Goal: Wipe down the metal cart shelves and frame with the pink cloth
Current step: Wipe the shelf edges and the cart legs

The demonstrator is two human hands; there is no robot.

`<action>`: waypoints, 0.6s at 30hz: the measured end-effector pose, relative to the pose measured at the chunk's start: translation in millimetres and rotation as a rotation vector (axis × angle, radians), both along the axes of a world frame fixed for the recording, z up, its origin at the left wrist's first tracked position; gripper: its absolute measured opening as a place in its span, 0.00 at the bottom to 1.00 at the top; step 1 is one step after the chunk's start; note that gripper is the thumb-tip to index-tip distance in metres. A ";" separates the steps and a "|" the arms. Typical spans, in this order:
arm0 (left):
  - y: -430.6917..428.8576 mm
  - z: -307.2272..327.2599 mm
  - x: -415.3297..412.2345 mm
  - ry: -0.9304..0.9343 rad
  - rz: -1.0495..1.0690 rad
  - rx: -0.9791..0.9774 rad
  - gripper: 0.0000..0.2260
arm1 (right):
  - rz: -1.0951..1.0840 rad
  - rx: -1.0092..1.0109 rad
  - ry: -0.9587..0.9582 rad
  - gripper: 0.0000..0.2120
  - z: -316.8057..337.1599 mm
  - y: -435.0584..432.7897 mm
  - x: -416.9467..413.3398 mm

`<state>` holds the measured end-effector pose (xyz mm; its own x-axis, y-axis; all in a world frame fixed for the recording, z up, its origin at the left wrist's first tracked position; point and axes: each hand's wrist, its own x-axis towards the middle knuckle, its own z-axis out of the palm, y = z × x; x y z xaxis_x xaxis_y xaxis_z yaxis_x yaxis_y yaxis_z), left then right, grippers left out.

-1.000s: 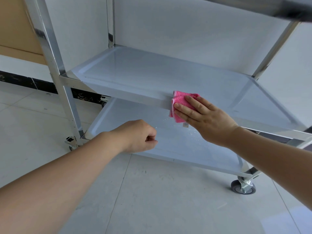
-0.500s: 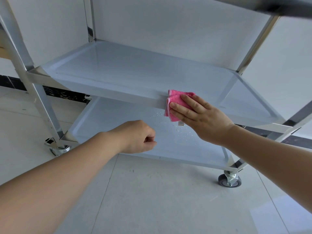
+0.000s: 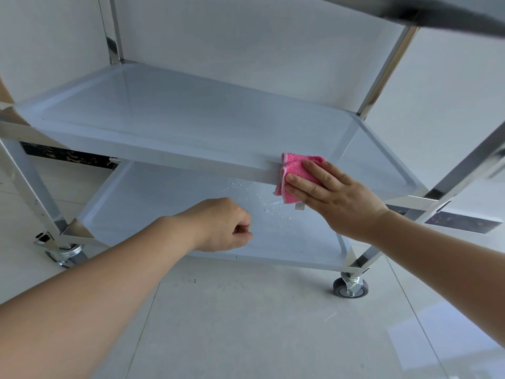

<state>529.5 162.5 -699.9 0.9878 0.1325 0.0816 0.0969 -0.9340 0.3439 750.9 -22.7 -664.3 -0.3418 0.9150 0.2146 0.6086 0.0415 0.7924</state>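
Wiping is under way on the front lip of the middle shelf (image 3: 169,124) of the metal cart (image 3: 382,69). The right hand (image 3: 330,195) lies flat and open, fingers (image 3: 300,184) spread and pointing left, pressing the folded pink cloth (image 3: 296,173) against that lip toward its right end. The cloth is pinned under the palm and fingers, not pinched; it wraps over the top edge of the lip and hangs down its front face, with a small pale tag showing at its lower edge. The left hand (image 3: 224,225) is curled into a loose fist in front of the bottom shelf (image 3: 153,203), holding nothing that can be seen and touching nothing.

As to progress, I judge the job partly done at best. Water droplets (image 3: 262,201) lie scattered on the bottom shelf just below the cloth, so that shelf probably needs another pass. Whether the middle shelf's tray or the long left stretch of its lip has been wiped cannot be told. The upright posts (image 3: 470,162), the lower frame near the caster (image 3: 351,287) and the top shelf, barely in view, presumably remain.

The cloth's long axis runs roughly up and down, across the lip, tilted slightly with its top to the right. The lip itself runs left to right, so strokes would follow that line.
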 end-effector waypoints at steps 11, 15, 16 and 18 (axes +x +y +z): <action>-27.2 5.6 36.6 -0.033 -0.062 0.024 0.15 | -0.064 0.000 -0.035 0.33 0.4 -38.1 29.3; -39.3 6.4 52.0 -0.043 -0.088 -0.003 0.14 | -0.102 -0.016 -0.029 0.30 1.6 -52.6 37.1; -41.2 5.5 55.1 -0.043 -0.092 -0.009 0.15 | -0.109 -0.019 -0.029 0.30 1.8 -55.8 38.7; -43.4 2.7 60.4 -0.046 -0.100 -0.020 0.15 | -0.118 -0.020 -0.039 0.31 1.3 -61.6 42.4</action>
